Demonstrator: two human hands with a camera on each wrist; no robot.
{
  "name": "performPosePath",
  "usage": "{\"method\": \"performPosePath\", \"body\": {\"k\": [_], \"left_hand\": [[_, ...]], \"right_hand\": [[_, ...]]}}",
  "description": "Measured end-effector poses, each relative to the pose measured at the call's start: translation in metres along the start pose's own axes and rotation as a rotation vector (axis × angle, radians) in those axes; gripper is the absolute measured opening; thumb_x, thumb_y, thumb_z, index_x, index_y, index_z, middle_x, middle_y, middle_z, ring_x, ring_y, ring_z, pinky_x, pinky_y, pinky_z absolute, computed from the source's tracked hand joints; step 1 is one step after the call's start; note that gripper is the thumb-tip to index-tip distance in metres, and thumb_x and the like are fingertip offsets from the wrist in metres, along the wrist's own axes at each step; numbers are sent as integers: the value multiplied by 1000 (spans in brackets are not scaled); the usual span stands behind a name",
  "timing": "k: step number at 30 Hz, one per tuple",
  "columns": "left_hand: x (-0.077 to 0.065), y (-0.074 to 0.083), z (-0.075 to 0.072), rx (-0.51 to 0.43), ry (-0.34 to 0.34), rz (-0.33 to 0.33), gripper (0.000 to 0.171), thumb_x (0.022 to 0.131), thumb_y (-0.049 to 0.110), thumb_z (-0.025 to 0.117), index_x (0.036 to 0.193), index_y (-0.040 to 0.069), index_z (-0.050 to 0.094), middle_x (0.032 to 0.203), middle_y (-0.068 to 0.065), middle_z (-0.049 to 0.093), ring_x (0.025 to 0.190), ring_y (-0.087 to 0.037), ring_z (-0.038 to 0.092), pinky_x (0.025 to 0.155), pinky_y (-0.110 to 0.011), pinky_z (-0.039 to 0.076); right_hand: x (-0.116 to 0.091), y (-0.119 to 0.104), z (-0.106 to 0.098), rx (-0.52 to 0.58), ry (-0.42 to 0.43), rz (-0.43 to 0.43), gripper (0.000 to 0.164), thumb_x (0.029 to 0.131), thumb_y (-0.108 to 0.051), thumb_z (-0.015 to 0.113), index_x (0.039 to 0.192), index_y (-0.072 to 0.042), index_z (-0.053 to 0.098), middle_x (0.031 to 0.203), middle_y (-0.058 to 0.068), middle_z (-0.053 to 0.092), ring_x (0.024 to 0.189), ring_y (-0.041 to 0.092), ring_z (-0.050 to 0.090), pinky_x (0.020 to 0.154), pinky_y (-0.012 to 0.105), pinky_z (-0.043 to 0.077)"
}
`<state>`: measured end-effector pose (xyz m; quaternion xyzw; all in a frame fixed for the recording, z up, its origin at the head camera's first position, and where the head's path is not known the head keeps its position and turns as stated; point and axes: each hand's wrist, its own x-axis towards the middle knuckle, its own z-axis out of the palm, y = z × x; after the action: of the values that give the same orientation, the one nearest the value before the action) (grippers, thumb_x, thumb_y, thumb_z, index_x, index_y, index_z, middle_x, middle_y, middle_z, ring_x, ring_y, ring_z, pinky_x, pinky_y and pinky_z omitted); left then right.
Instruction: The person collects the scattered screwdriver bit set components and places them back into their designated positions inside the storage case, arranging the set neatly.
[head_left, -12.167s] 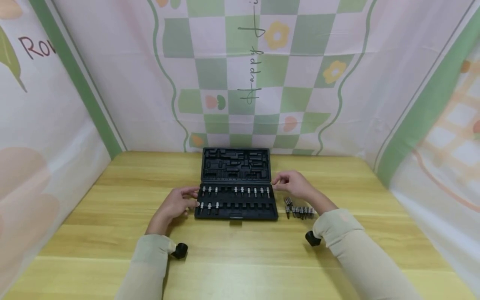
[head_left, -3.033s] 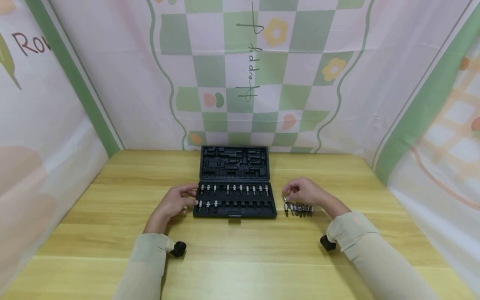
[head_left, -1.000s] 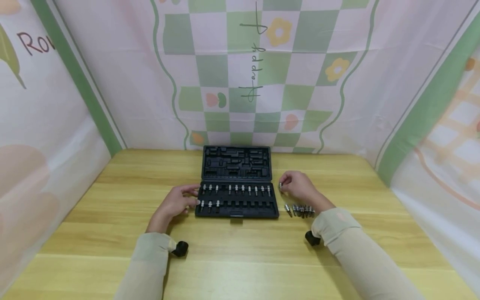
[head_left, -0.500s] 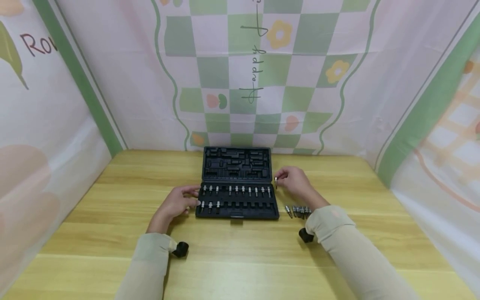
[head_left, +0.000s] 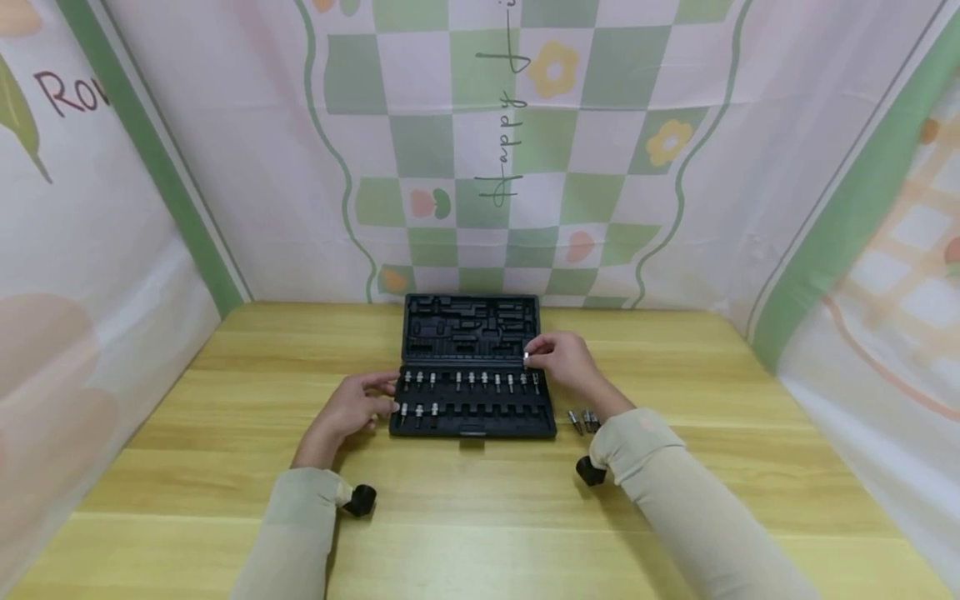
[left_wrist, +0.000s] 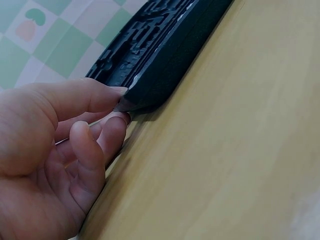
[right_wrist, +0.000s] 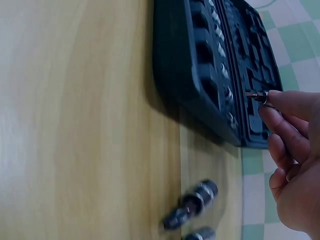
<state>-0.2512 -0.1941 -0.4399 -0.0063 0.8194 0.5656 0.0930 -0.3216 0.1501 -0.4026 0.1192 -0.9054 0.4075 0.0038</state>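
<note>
A black tool case lies open on the wooden table, its lid leaning back. Silver bit sockets stand along its upper row, and three more fill the left of the lower row. My left hand holds the case's left side, thumb and fingers at its edge in the left wrist view. Over the hinge at the right, my right hand pinches a small bit socket between thumb and fingers, its narrow dark tip pointing away from the fingertips in the right wrist view.
Loose bit sockets lie right of the case, partly hidden behind the right sleeve. One of them shows close up in the right wrist view. A patterned cloth hangs behind the table.
Since 12 seconds ago, the upper row has gained a bit socket left of centre. The right hand has picked another off the loose group and carried it left over the case. The left hand stays.
</note>
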Motion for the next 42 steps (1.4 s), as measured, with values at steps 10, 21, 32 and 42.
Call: {"method": "performPosePath", "body": {"k": [10, 21, 32, 42], "left_hand": [[-1, 0, -1, 2, 1, -2, 56, 87, -1, 67, 140, 11, 54, 119, -14, 57, 74, -21, 58, 49, -31, 45], [0, 0, -1, 2, 7, -12, 56, 86, 0, 68, 139, 14, 56, 118, -12, 58, 74, -21, 59, 49, -30, 45], [1, 1, 0, -7, -13, -5, 57, 86, 0, 67, 140, 13, 55, 119, -13, 57, 74, -21, 58, 49, -30, 45], [1, 0, 0, 3, -2, -8, 56, 86, -1, 66, 139, 14, 55, 118, -12, 58, 76, -21, 58, 50, -30, 46]], "right_hand": [[0, -9, 21, 19, -22, -24, 8, 86, -4, 73, 94, -2, 73, 88, 7, 70, 83, 23, 64, 71, 36, 52], [4, -20, 45, 50, -22, -8, 5, 85, -7, 75, 90, -6, 74, 85, 3, 70, 81, 19, 64, 71, 35, 52], [2, -36, 61, 70, -31, 17, 4, 86, -13, 75, 90, -10, 75, 86, 0, 69, 80, 17, 63, 70, 35, 52], [5, -45, 78, 100, -20, 20, 5, 85, -14, 76, 87, -10, 75, 83, -2, 68, 79, 16, 62, 70, 34, 51]]}}
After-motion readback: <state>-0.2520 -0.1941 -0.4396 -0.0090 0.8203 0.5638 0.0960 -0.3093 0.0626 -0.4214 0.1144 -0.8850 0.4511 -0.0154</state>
